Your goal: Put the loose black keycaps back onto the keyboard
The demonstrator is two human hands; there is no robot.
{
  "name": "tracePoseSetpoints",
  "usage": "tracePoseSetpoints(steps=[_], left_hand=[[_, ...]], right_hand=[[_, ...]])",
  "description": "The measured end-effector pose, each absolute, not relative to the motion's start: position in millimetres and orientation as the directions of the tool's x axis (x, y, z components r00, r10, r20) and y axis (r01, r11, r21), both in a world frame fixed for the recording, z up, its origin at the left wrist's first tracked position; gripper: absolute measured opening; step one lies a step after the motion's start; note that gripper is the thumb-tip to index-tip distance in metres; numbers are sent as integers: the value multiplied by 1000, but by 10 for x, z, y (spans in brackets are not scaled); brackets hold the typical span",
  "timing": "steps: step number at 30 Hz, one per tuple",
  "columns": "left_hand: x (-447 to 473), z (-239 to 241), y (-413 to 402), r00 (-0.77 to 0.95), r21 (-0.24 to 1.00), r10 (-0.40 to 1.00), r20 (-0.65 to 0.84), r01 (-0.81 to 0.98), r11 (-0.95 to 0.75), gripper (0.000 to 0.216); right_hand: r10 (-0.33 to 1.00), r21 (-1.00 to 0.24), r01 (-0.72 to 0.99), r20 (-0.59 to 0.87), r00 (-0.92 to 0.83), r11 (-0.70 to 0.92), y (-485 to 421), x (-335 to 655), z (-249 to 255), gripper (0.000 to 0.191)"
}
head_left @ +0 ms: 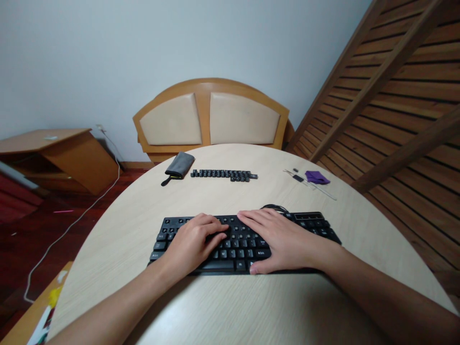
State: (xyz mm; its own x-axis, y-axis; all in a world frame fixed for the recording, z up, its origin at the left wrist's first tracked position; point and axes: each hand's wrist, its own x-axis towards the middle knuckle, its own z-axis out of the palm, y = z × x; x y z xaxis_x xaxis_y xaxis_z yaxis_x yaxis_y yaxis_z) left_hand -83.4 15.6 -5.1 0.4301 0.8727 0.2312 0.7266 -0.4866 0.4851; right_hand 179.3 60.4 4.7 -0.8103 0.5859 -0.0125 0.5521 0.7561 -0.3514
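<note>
A black keyboard (pixel 316 225) lies on the round light-wood table (pixel 230 311) in front of me. My left hand (pixel 192 244) rests on its left half with the fingers curled down onto the keys, holding nothing. My right hand (pixel 280 239) lies flat over the middle of the keyboard, fingers stretched out and pointing left. A row of loose black keycaps (pixel 224 175) sits farther back on the table.
A dark grey pouch (pixel 178 166) lies left of the keycaps. A purple cloth (pixel 316 178) and small thin tools (pixel 305 182) lie at the back right. Behind the table stands a padded wooden chair (pixel 210 117). Wooden slats (pixel 406 96) lean at the right. A white cable (pixel 72 225) crosses the floor at the left.
</note>
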Motion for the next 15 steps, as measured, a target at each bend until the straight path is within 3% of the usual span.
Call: tracePoseSetpoints(steps=[11, 15], left_hand=[[-816, -22, 129, 421, 468, 884, 204, 751, -466, 25], [-834, -34, 141, 385, 537, 903, 194, 728, -426, 21]], right_hand=[[589, -361, 552, -11, -808, 751, 609, 1790, 41, 111], [587, -356, 551, -6, -809, 755, 612, 1794, 39, 111]])
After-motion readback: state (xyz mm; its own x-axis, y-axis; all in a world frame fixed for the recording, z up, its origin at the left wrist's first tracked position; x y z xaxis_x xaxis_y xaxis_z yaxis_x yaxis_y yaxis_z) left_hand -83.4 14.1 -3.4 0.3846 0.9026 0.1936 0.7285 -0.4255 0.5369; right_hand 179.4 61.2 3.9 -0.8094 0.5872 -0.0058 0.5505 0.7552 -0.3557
